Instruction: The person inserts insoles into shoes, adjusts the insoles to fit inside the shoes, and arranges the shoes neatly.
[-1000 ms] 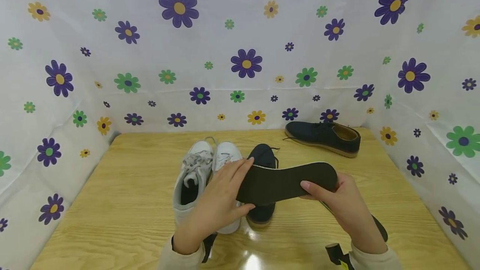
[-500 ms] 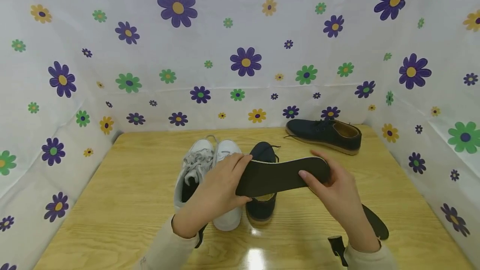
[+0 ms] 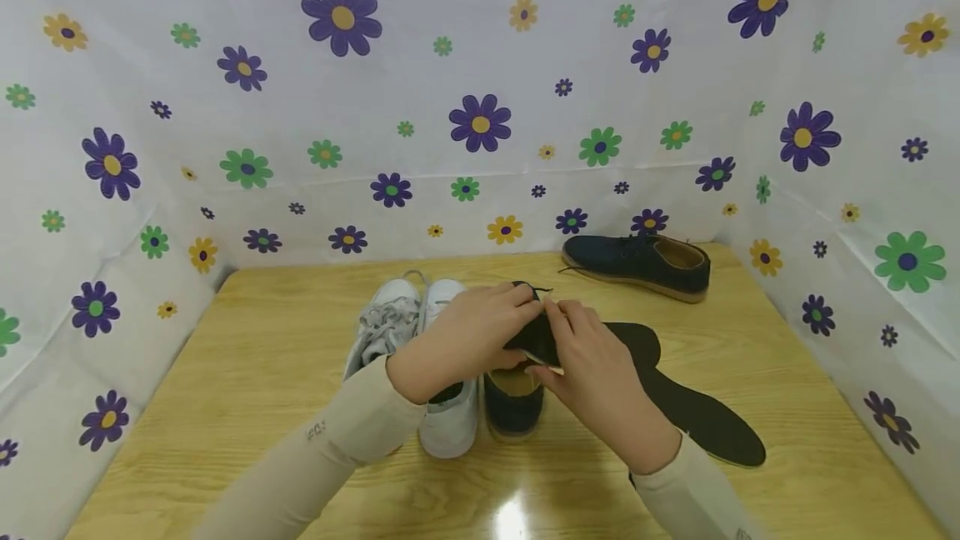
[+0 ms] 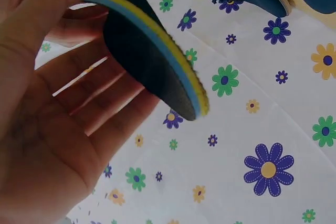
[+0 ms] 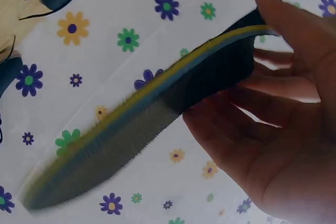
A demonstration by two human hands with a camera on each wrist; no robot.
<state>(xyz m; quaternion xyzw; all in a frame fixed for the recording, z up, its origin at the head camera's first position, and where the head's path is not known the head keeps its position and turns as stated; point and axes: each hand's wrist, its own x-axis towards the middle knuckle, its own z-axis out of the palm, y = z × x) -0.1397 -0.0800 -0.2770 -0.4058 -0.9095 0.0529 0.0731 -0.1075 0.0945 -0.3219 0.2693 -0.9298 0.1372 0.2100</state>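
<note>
The left hand (image 3: 472, 327) and right hand (image 3: 592, 365) both grip one black insole (image 3: 540, 340) above the nearer navy shoe (image 3: 513, 408), not inside it, so the work seems unfinished, with another insole (image 3: 705, 411) lying outside any shoe on the surface (image 3: 277, 365).
</note>
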